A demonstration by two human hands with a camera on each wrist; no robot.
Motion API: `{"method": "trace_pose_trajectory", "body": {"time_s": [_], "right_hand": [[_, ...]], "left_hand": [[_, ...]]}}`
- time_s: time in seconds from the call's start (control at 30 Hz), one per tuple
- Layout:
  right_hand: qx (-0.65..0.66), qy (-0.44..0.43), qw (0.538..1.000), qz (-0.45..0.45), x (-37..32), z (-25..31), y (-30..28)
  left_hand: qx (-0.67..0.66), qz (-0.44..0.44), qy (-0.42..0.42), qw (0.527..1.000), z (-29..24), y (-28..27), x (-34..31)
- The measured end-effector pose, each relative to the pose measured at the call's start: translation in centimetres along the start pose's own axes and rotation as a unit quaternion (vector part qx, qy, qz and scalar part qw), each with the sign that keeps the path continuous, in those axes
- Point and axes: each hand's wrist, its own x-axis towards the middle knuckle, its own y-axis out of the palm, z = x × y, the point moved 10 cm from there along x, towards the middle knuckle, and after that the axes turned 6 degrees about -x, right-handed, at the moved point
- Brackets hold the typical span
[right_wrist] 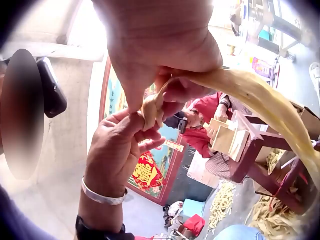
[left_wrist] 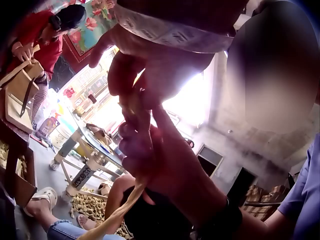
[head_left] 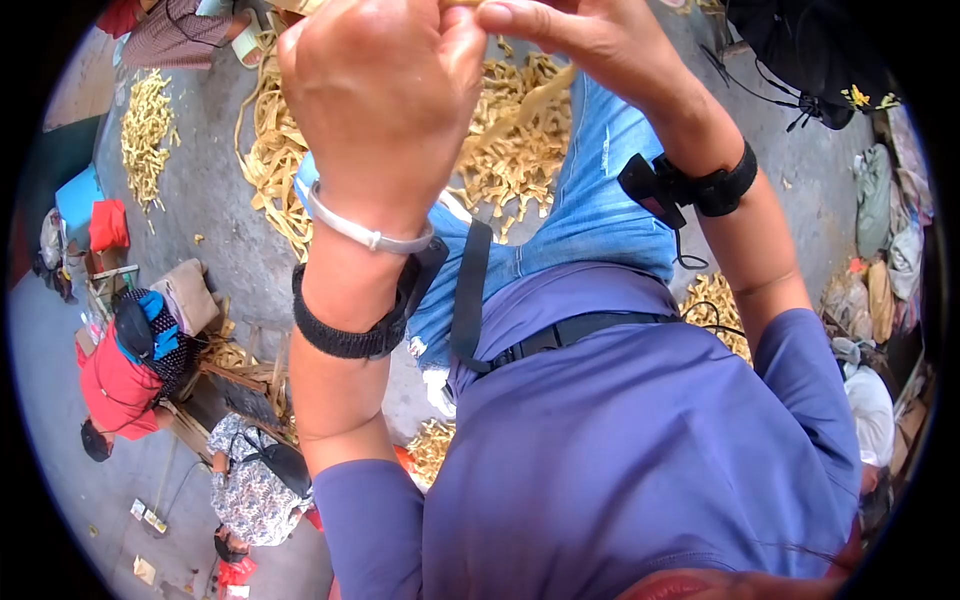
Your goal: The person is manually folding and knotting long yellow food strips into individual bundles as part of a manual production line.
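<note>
A long pale-yellow strip [head_left: 540,103] hangs from the raised hands in the head view. Fingers of my left hand [head_left: 380,120] [right_wrist: 111,150] pinch a folded, knot-like part [right_wrist: 151,111] of it, as the right wrist view shows. My right hand [head_left: 600,50] [right_wrist: 162,42] grips the strip close beside, fingertips nearly meeting the left ones. From there the strip [right_wrist: 255,95] arches away to the right. In the left wrist view its twisted tail [left_wrist: 117,215] runs down below my right hand [left_wrist: 167,157]; the fingers there are partly in shadow.
Piles of yellow pieces [head_left: 510,150] and loose strips [head_left: 275,150] lie on the grey floor around the legs. Two people [head_left: 120,380] [head_left: 255,480] are at the left. Another person in red [right_wrist: 200,132] handles wooden blocks at a dark red frame [right_wrist: 250,145]. Bags [head_left: 875,200] line the right side.
</note>
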Motion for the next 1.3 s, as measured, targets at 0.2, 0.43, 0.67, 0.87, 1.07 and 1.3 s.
{"method": "trace_pose_trajectory", "body": {"time_s": [0.2,0.43,0.67,0.87,1.07,1.3], "right_hand": [[0.17,0.068,0.982,-0.039,-2.1,-2.3,0.4],[0.271,0.03,0.951,-0.143,-3.2,-5.8,-0.1],[0.239,0.047,0.959,-0.143,-4.2,-6.6,0.4],[0.169,-0.015,0.975,-0.141,-4.7,-4.1,1.9],[0.14,0.067,0.978,-0.136,-5.0,-5.0,1.9],[-0.072,-0.032,0.992,-0.103,-4.4,-2.1,0.7]], "left_hand": [[-0.238,0.01,-0.21,0.948,3.8,2.1,-1.7],[-0.142,-0.119,-0.109,0.977,3.1,2.8,-4.3],[-0.214,-0.03,-0.166,0.962,3.7,5.7,-6.4],[-0.442,-0.112,-0.358,0.815,7.2,6.8,-9.0],[-0.403,-0.111,-0.329,0.847,7.0,5.4,-8.7],[-0.559,-0.101,-0.366,0.737,8.4,5.7,-9.4]]}}
